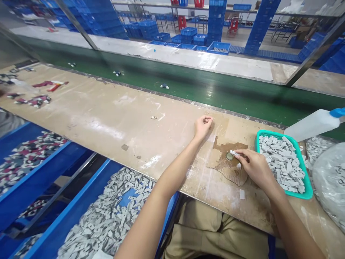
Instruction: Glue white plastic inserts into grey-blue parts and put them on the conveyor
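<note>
pinching a white sliver (234,153) in right hand (257,169)

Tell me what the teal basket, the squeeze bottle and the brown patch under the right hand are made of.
The teal basket looks like moulded plastic, with a smooth, glossy rim. The squeeze bottle seems to be milky, translucent plastic. The brown patch under the right hand looks like matte cardboard or paper, judging by its ragged edges, though the look leaves that open.

Factory floor, green conveyor belt (205,90), stacked blue crates (214,21)
</note>
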Tool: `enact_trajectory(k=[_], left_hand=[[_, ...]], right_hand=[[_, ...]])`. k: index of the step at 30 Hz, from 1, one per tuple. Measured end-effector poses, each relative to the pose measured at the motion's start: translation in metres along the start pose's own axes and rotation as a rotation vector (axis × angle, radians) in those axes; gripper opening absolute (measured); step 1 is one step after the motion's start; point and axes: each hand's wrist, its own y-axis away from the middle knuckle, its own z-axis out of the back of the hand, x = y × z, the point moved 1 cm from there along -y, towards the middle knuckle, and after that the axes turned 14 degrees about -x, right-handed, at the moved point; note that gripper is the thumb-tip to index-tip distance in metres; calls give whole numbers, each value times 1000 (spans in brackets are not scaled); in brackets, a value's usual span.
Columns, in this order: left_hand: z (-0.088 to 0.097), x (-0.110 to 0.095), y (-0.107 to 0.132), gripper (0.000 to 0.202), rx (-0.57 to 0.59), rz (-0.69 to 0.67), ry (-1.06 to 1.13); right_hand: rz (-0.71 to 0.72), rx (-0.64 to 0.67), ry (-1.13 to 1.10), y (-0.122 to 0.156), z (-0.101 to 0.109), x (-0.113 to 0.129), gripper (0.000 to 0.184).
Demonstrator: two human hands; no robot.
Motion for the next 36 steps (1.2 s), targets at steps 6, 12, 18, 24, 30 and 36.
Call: enact_trajectory(k=[6,12,18,24,30,36], left_hand=[[1,-1,-1,12,-5,18,17],[0,-1,0,11,1,9,-2],[1,-3,0,9,8,17,-19],[1,-5,0,8,13,9,-37],[0,-4,1,8,17,12,-32],[0,1,-1,9,14,-11,-49]], right_hand=[[66,5,59,7,0,4,33],[132,18,83,11,0,6,34],[176,42,125,10,-3,6,40],[210,65,131,9,-3,7,45],[212,84,136,9,-3,8,47],[216,90,147,9,-5,7,47]])
